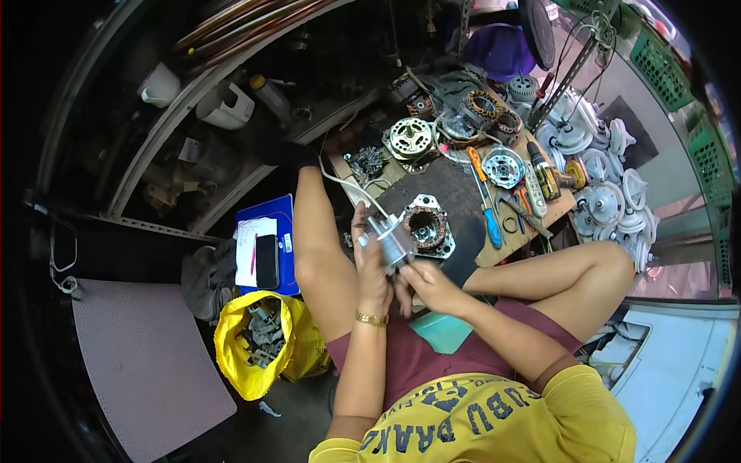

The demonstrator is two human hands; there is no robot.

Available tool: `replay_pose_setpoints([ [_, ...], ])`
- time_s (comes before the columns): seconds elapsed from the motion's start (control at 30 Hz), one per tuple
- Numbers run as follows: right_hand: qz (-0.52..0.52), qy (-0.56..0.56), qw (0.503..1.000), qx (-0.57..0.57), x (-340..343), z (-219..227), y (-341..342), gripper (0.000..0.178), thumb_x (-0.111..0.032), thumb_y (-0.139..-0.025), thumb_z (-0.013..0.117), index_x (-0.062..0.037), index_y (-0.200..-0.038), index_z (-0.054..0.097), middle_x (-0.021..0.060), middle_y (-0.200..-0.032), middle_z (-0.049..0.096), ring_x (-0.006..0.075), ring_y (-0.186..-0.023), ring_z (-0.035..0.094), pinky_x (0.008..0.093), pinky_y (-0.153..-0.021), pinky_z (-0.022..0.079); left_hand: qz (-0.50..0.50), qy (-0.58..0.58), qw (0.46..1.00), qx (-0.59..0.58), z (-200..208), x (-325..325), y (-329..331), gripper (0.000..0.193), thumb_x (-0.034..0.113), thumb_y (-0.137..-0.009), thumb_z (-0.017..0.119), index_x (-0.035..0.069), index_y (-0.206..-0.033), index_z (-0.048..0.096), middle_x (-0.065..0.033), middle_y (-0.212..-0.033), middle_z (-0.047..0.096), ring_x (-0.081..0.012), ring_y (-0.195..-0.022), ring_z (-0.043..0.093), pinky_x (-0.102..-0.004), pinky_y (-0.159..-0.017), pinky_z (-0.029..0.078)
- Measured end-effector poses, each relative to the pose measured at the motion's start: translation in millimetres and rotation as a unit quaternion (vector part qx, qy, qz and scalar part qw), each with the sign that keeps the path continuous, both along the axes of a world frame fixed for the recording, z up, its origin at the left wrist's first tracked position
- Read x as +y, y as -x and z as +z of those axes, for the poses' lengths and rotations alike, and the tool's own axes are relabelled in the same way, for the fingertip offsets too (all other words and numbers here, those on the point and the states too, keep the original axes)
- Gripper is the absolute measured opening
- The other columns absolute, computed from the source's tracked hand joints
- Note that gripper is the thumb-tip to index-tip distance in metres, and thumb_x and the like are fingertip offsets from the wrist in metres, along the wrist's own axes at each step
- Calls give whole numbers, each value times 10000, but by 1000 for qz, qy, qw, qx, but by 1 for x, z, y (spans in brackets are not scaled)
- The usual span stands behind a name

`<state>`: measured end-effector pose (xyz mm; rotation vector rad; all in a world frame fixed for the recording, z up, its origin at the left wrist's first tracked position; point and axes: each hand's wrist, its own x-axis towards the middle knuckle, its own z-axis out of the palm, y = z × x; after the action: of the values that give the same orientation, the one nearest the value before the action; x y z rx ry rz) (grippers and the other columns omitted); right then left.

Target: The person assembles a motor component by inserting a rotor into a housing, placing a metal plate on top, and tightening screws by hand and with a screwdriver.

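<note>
Over my lap I hold a shiny metal motor rotor [394,245] with a thin shaft, slightly blurred by motion. Around its left side my left hand [370,266] is closed. The fingers of my right hand [431,285] pinch its lower right end. Just beyond the rotor, a motor stator [438,207] with copper windings in a silver end frame lies on the dark mat [463,189], its round centre facing up. Farther off stands another motor [411,139] with a pale slotted cover. Small metal parts [367,163] are heaped to its left.
Screwdrivers [492,224], a hammer [525,216], a cordless drill [543,171] and a round motor cover [503,167] lie at right. White plastic pulleys [606,202] pile up beyond. On my left are a yellow bag [231,351] of metal parts and a phone [267,262] on a blue folder.
</note>
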<state>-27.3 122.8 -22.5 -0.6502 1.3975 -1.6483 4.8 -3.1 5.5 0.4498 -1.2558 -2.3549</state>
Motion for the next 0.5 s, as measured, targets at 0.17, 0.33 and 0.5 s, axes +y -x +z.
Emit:
replay_pose_setpoints([
  [0.17, 98, 152, 902, -393, -8, 41, -25, 370, -335, -1070, 379, -61, -826, 418, 115, -602, 563, 240, -502, 622, 376, -546, 552, -99, -221, 940, 240, -9, -1, -8, 942, 720, -869, 546, 177, -1556, 199, -199, -1059, 636, -228, -869, 666, -295, -727, 568],
  [0.33, 0, -99, 984, 145, -6, 14, 10, 456, -308, -1078, 350, 1, -794, 530, 125, -631, 601, 240, -542, 635, 366, -582, 566, 63, 68, 996, -7, 0, -7, 6, 898, 490, -908, 669, 171, -1574, 158, -191, -1073, 625, -222, -911, 652, -332, -802, 572],
  [0.5, 94, 149, 962, -209, 6, 59, -20, 475, -291, -1072, 332, -12, -751, 545, 97, -633, 616, 205, -559, 644, 318, -570, 526, -150, -131, 956, 215, 26, -2, -10, 1076, 704, -816, 641, 169, -1588, 115, -216, -1109, 604, -222, -867, 650, -280, -735, 559],
])
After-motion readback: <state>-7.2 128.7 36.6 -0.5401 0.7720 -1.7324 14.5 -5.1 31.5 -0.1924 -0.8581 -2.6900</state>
